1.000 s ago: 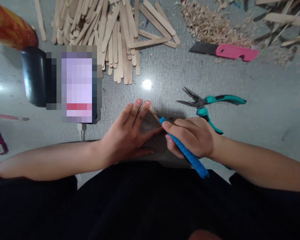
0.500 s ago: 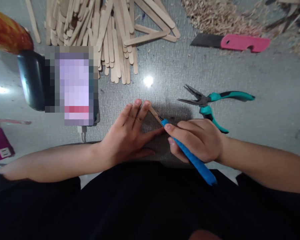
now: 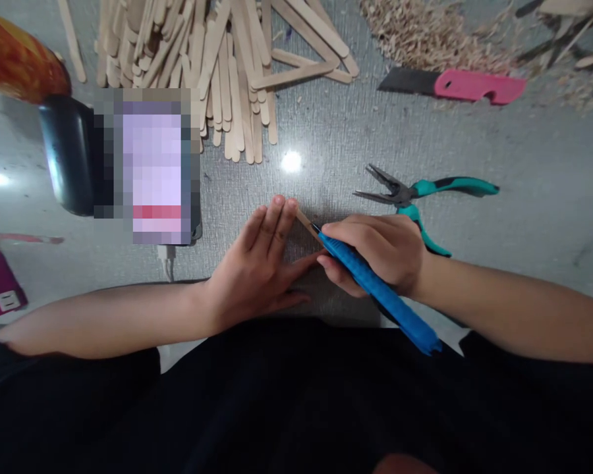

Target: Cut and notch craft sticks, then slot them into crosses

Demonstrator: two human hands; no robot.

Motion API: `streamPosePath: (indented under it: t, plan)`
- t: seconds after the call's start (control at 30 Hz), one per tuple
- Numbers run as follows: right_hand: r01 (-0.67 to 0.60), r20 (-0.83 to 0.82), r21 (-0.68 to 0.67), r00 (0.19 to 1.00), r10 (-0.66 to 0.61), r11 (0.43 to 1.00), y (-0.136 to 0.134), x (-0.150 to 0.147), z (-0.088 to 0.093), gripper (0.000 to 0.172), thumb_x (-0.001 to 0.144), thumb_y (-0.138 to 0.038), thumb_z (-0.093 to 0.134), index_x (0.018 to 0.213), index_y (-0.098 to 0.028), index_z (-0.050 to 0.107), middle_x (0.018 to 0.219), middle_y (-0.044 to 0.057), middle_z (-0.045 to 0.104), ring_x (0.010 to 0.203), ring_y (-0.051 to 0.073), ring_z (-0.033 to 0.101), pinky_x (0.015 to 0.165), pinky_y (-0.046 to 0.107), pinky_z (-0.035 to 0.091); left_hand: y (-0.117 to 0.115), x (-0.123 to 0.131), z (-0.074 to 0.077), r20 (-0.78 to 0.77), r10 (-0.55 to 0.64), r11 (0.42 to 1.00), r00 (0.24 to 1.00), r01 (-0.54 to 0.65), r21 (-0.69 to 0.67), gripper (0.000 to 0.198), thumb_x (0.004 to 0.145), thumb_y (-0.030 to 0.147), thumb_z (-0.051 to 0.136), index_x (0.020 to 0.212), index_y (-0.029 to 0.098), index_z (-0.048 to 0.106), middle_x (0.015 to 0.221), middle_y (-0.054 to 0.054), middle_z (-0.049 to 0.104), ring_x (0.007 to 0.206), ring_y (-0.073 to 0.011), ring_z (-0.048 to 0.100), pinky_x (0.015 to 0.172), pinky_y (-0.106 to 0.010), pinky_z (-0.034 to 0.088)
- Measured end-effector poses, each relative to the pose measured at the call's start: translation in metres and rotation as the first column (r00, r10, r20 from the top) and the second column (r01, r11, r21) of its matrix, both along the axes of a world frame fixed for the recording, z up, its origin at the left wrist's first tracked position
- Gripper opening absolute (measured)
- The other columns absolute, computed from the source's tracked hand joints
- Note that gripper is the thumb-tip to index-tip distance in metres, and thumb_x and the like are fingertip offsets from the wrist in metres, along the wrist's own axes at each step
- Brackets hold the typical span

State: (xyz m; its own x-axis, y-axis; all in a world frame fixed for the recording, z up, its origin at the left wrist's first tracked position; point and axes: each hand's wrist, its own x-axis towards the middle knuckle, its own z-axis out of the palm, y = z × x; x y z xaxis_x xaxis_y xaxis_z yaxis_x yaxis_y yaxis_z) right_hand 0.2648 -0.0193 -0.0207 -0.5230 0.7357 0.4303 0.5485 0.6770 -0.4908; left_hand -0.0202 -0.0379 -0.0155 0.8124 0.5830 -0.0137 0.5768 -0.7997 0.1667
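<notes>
1. Grey, textured tabletop fills most of the head view, its near edge running beside the person's dark shirt; a bright light spot shines off its middle.
2. Near the middle of the near edge, a thin wooden stick lies slanted on the surface between the two hands.
3. The left hand lies palm down with fingers spread. Its middle fingertip is at the stick's far end, and its index finger reaches toward the other end.
4. The right hand is closed around a blue pen-shaped tool, pinching it between thumb and fingers; the dark tip meets the stick, though whether it cuts in is too small to tell.
5. Just beyond the right hand, pliers with green and black handles lie with jaws apart.
6. Toward the far right corner are a pink-handled knife, wood shavings and more loose sticks.
7. Toward the far edge, left of the middle, a heap of flat sticks is spread out.
8. Along the left edge sit an orange bottle, a black case, a blurred-out phone with a white cable, and a purple plug.
</notes>
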Motion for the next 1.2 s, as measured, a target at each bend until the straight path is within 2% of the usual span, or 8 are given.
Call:
streamPosePath:
  t: [0.2,0.37,0.57,0.7,0.93,1.03,1.1,1.2]
  plan:
    - [-0.088,0.092,0.121,0.993,0.077,0.989,-0.008,0.008,-0.01,0.018,0.119,-0.025,0.066,0.136,-0.019,0.067,0.094,0.0,0.084,0.07,0.016,0.077,0.056,0.033,0.058,-0.017,0.0,0.0,0.008,0.03,0.998,1.0,-0.031,0.062,0.123,0.11,0.082,0.077,0.2,0.024,0.017,0.197,-0.037,0.039,0.18,-0.0565,0.051,0.144,-0.069,0.05]
    - [-0.141,0.128,0.184,0.985,0.119,0.973,-0.012,0.01,-0.012,0.017,0.121,-0.022,0.066,0.136,-0.015,0.067,0.095,0.002,0.081,0.076,0.018,0.076,0.06,0.034,0.061,-0.017,0.0,0.0,0.041,-0.011,1.0,0.999,0.01,0.028,0.115,0.112,0.07,0.081,0.198,0.019,0.025,0.194,-0.039,0.042,0.181,-0.0553,0.049,0.146,-0.067,0.048]
    - [-0.141,0.148,0.18,0.982,0.114,0.974,-0.013,0.008,-0.01,0.023,0.127,-0.036,0.062,0.137,-0.015,0.066,0.093,0.002,0.08,0.074,0.018,0.075,0.065,0.035,0.062,-0.013,0.0,-0.001,0.048,-0.029,1.0,0.998,0.029,-0.011,0.11,0.111,0.061,0.085,0.196,0.021,0.028,0.199,-0.038,0.031,0.183,-0.0567,0.044,0.148,-0.071,0.047]
    - [-0.137,0.155,0.173,0.982,0.111,0.975,-0.013,0.007,-0.011,0.019,0.126,-0.027,0.059,0.137,-0.013,0.066,0.084,-0.002,0.075,0.066,0.016,0.069,0.059,0.034,0.057,-0.013,0.0,0.0,0.043,-0.032,0.999,0.999,0.034,-0.029,0.117,0.109,0.061,0.087,0.198,0.021,0.023,0.201,-0.037,0.023,0.184,-0.058,0.041,0.15,-0.071,0.043]
    - [-0.233,0.074,0.162,0.972,0.224,0.959,-0.002,0.01,0.002,0.022,0.125,-0.028,0.061,0.133,-0.01,0.071,0.08,0.0,0.076,0.064,0.017,0.071,0.058,0.033,0.06,-0.014,0.001,0.003,0.023,-0.015,0.999,1.0,0.016,-0.045,0.109,0.112,0.065,0.084,0.196,0.021,0.031,0.201,-0.037,0.027,0.184,-0.0579,0.04,0.149,-0.072,0.045]
    - [-0.289,0.006,0.229,0.955,0.295,0.929,0.002,0.014,0.008,0.022,0.123,-0.025,0.059,0.126,-0.01,0.075,0.079,0.003,0.075,0.067,0.019,0.069,0.059,0.033,0.062,-0.016,0.003,0.003,0.033,-0.004,1.0,0.999,0.005,-0.028,0.106,0.114,0.066,0.081,0.196,0.024,0.03,0.201,-0.034,0.029,0.185,-0.0566,0.04,0.149,-0.07,0.046]
    - [-0.314,0.013,0.251,0.947,0.321,0.916,0.001,0.016,0.009,0.021,0.123,-0.025,0.061,0.123,-0.012,0.078,0.079,0.003,0.075,0.068,0.019,0.068,0.06,0.033,0.063,-0.018,0.004,0.002,0.046,0.008,1.0,0.999,-0.008,-0.002,0.097,0.117,0.065,0.077,0.194,0.024,0.035,0.201,-0.033,0.032,0.185,-0.0556,0.04,0.149,-0.07,0.046]
    - [-0.309,0.086,0.188,0.951,0.297,0.933,0.0,0.014,0.006,0.017,0.122,-0.025,0.067,0.13,-0.012,0.076,0.083,0.001,0.078,0.067,0.018,0.071,0.061,0.033,0.065,-0.019,0.005,0.001,0.058,0.012,1.0,0.998,-0.013,0.018,0.089,0.118,0.066,0.074,0.188,0.02,0.044,0.197,-0.036,0.04,0.183,-0.0554,0.044,0.148,-0.069,0.048]
